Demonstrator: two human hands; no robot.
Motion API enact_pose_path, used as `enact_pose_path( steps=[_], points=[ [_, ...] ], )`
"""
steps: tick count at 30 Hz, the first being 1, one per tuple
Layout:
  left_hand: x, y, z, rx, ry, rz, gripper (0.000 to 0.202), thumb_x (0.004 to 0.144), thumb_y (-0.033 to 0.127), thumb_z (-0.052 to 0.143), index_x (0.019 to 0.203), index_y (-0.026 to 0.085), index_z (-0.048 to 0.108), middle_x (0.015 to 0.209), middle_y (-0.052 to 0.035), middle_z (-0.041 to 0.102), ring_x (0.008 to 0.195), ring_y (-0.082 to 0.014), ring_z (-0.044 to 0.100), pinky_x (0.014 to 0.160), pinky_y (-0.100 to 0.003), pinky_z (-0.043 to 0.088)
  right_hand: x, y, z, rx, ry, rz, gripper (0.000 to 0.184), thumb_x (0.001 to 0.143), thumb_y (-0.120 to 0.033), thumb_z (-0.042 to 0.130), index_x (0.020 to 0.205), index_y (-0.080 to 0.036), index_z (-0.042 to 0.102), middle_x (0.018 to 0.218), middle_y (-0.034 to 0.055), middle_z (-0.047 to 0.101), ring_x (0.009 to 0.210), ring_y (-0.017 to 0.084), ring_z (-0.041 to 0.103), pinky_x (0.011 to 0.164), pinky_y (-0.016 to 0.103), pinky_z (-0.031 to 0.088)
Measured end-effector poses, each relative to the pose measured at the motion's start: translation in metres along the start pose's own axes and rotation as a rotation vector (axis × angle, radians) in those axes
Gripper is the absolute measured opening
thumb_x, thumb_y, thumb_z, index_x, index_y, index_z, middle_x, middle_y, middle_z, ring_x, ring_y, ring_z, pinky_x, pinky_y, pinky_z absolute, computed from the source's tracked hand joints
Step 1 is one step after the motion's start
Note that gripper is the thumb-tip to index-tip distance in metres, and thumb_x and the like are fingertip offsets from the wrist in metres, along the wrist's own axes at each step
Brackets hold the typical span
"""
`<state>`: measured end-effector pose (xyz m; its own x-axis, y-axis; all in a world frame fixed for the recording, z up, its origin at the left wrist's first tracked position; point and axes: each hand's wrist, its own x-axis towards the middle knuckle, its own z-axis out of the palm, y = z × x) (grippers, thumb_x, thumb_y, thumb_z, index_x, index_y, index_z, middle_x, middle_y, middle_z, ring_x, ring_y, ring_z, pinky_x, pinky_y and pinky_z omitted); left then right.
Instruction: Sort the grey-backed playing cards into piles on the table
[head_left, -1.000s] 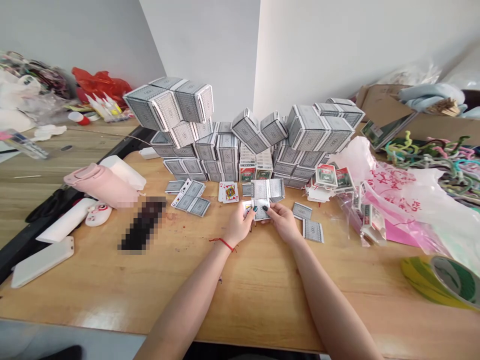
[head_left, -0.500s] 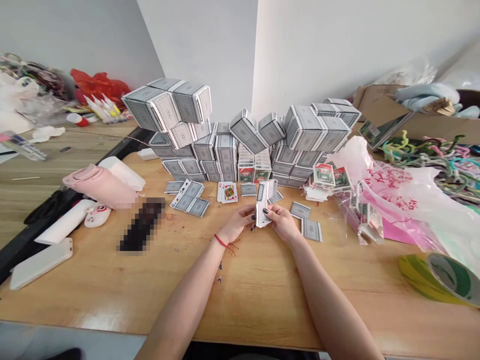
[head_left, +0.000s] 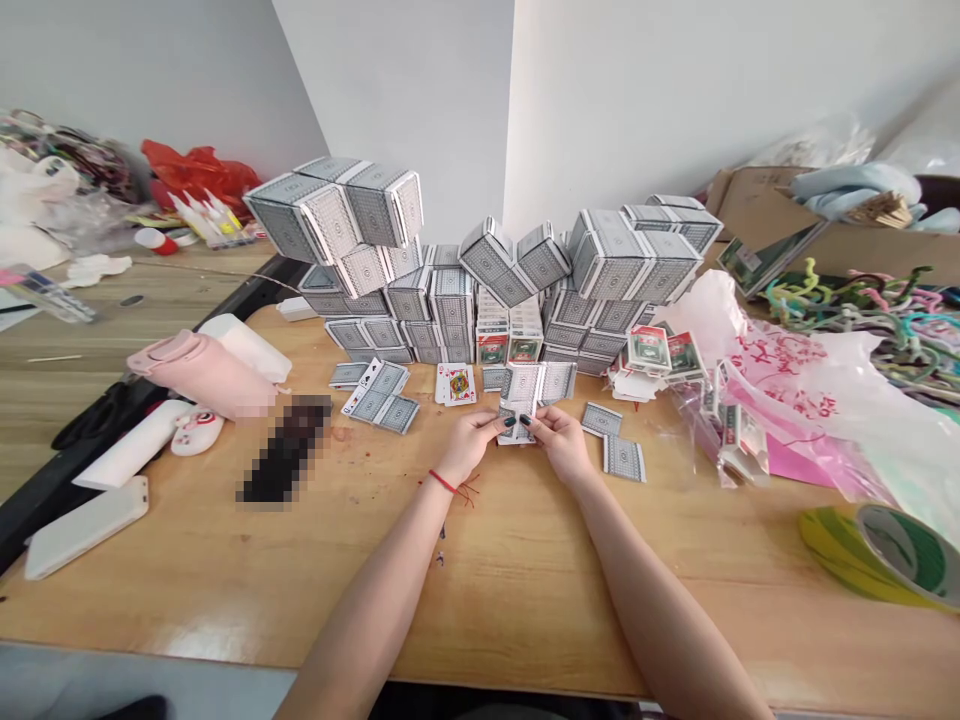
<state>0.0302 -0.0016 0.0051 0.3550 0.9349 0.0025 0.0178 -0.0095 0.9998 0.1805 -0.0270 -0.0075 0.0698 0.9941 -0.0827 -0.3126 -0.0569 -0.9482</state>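
Observation:
Both my hands hold folded playing cards (head_left: 523,384) between thumbs and fingers, just above the table. My left hand (head_left: 472,440) pinches their left edge; a red string circles that wrist. Closed on the right edge is my right hand (head_left: 561,440). How many cards are in the grip I cannot tell. A face-up queen card (head_left: 460,383) lies to the left, and joined cards (head_left: 381,398) lie farther left. Two face-down cards (head_left: 622,457) rest to the right of my right hand. Behind stand stacked blocks made of patterned cards (head_left: 450,310).
Card boxes (head_left: 649,348) sit at the right of the blocks, beside a plastic bag (head_left: 780,350). A roll of yellow tape (head_left: 832,545) lies at the right. At left are a pink bottle (head_left: 195,370), a white case (head_left: 86,528) and a pixelated dark object (head_left: 285,455).
The cards in my hands have turned, so a broader patterned face now shows toward me. My hands have shifted only slightly; the things on the table stay in place.

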Motion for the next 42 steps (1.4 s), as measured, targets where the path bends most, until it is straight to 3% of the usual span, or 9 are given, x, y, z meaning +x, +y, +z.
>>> enact_pose_path(
  steps=[5,12,20,31,37,42],
  points=[
    [0.003,-0.006,0.001,0.181,0.161,-0.001,0.039,0.071,0.044,0.053,0.048,0.014,0.045,0.049,0.0041,0.035,0.052,-0.0083,0.034,0.05,-0.022,0.025,-0.002,-0.002,0.004,-0.113,-0.013,0.022,0.025,0.061,-0.041,0.068,0.07,-0.019,0.061,0.055,-0.0013,0.059,0.049,0.014,0.054,0.047,0.027,0.047],
    [-0.003,-0.006,0.003,0.327,0.193,0.061,0.043,0.075,0.043,0.049,0.045,0.016,0.035,0.045,0.0046,0.032,0.048,-0.0076,0.031,0.048,-0.023,0.023,-0.002,-0.005,0.002,-0.196,-0.089,0.024,0.03,0.063,-0.046,0.065,0.071,-0.017,0.061,0.059,0.0008,0.062,0.047,0.015,0.058,0.045,0.026,0.046],
    [0.001,-0.009,0.0,0.096,0.186,0.073,0.022,0.067,0.035,0.059,0.069,0.015,0.05,0.063,0.0017,0.05,0.057,-0.0097,0.045,0.053,-0.021,0.034,-0.001,-0.003,0.001,-0.248,-0.148,0.026,0.028,0.065,-0.045,0.063,0.068,-0.017,0.061,0.053,0.0,0.061,0.044,0.015,0.057,0.044,0.026,0.044],
    [0.0,-0.008,-0.001,0.055,0.303,0.063,0.029,0.066,0.031,0.058,0.051,0.016,0.039,0.051,0.0055,0.037,0.05,-0.0074,0.034,0.048,-0.02,0.028,-0.002,0.0,0.005,-0.263,-0.139,0.037,0.029,0.065,-0.045,0.063,0.074,-0.018,0.063,0.056,-0.0003,0.062,0.046,0.016,0.057,0.047,0.028,0.047],
    [-0.001,-0.002,-0.001,0.109,0.279,0.069,0.03,0.069,0.033,0.056,0.05,0.015,0.042,0.049,0.0048,0.037,0.05,-0.008,0.035,0.048,-0.02,0.028,-0.003,0.001,0.006,-0.235,-0.097,0.031,0.029,0.063,-0.044,0.065,0.074,-0.018,0.064,0.058,0.0001,0.063,0.047,0.016,0.057,0.048,0.028,0.048],
    [-0.002,-0.001,0.002,0.149,0.109,0.097,0.02,0.072,0.035,0.054,0.071,0.015,0.055,0.066,-0.0002,0.055,0.061,-0.0115,0.049,0.055,-0.022,0.037,0.0,0.001,0.003,-0.161,-0.013,0.02,0.033,0.061,-0.045,0.066,0.077,-0.017,0.063,0.065,0.0021,0.065,0.049,0.016,0.058,0.048,0.029,0.048]
  ],
)
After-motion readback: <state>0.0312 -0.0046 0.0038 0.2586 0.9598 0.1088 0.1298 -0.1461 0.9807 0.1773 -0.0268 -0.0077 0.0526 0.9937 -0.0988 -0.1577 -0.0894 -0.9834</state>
